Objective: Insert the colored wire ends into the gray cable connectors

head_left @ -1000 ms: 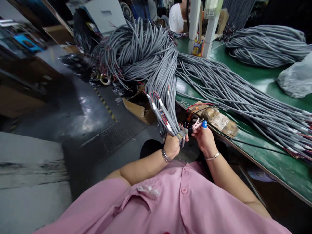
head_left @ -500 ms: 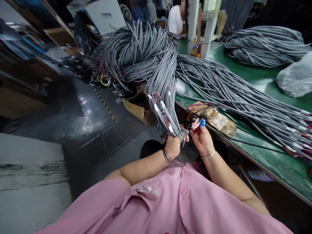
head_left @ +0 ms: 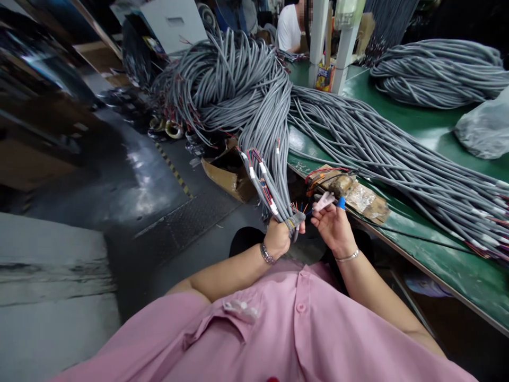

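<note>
Cables (head_left: 277,183) run down in a bunch, with the left hand (head_left: 277,236) wrapped snugly round them. Colored wire ends (head_left: 301,206) poke out just beside it. Next over, the right hand's (head_left: 336,228) blue-capped thumb has just swung off the pink clip (head_left: 324,201) at its fingertips, so the squeeze has probably eased; can't tell whether the fingers grip it.
</note>
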`<control>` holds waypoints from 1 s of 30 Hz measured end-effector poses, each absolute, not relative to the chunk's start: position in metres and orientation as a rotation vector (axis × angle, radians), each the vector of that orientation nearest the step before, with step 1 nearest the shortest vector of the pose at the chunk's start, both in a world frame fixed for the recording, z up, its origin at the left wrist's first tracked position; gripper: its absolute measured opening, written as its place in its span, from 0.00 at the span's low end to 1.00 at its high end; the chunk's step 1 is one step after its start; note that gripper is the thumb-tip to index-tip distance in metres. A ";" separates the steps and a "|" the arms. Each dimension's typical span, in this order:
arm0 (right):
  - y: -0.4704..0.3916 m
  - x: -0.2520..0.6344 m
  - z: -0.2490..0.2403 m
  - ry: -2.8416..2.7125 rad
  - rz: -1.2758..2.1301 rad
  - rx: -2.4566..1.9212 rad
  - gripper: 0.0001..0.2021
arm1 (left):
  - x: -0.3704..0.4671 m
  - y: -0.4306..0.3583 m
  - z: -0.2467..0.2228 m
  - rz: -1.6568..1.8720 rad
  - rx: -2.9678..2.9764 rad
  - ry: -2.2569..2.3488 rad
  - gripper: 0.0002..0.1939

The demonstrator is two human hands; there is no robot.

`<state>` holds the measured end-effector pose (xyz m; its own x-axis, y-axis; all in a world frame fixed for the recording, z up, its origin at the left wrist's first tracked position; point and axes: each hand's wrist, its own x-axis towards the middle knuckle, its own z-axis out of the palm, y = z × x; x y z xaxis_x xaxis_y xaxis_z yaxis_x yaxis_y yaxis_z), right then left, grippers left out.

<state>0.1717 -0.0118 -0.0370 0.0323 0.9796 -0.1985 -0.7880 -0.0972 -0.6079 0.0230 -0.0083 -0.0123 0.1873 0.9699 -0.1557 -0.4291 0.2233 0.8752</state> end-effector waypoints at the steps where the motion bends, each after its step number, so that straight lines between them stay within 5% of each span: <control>1: -0.012 0.173 -0.035 -0.379 1.534 -0.687 0.19 | 0.023 -0.008 -0.011 1.134 0.801 0.849 0.13; 6: -0.010 0.175 -0.026 -0.438 1.484 -0.755 0.12 | 0.021 -0.007 -0.005 1.072 0.831 0.835 0.14; 30: -0.002 0.163 -0.039 -0.216 1.523 -0.586 0.13 | 0.032 -0.003 -0.011 1.068 0.836 0.883 0.11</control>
<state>0.1632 -0.0025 -0.0387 0.0609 0.9728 -0.2236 -0.8724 -0.0570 -0.4854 0.0319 -0.0027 -0.0112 0.2321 0.9544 -0.1876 -0.3642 0.2642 0.8931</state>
